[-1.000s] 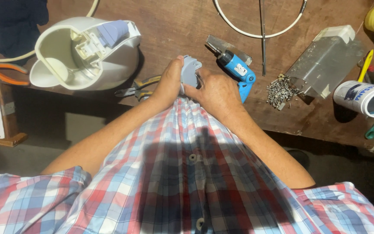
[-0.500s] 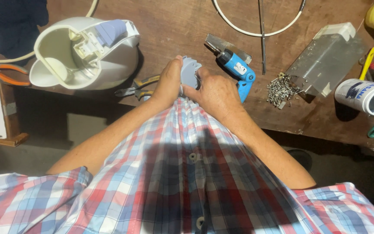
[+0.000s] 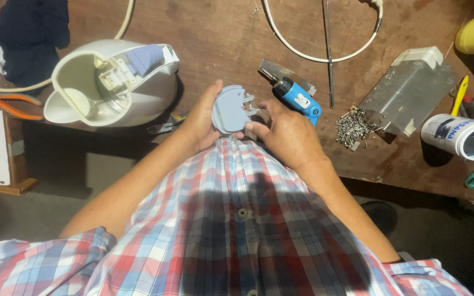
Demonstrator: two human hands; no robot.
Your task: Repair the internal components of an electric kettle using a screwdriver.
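Grey plastic part (image 3: 230, 109) sits gripped between both hands, left (image 3: 201, 123) and right (image 3: 286, 134).

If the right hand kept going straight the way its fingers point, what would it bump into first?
The right hand points left, and its fingertips already touch the grey-blue plastic part that the left hand holds. Beyond that, probably the left palm, though depth is unclear.

Brown wooden counter (image 3: 220, 38) carries white kettle body (image 3: 111, 82), blue screwdriver (image 3: 294, 96), screw pile (image 3: 351, 127), clear plastic cover (image 3: 407, 93), white cup (image 3: 462, 137), white cable (image 3: 325, 49).
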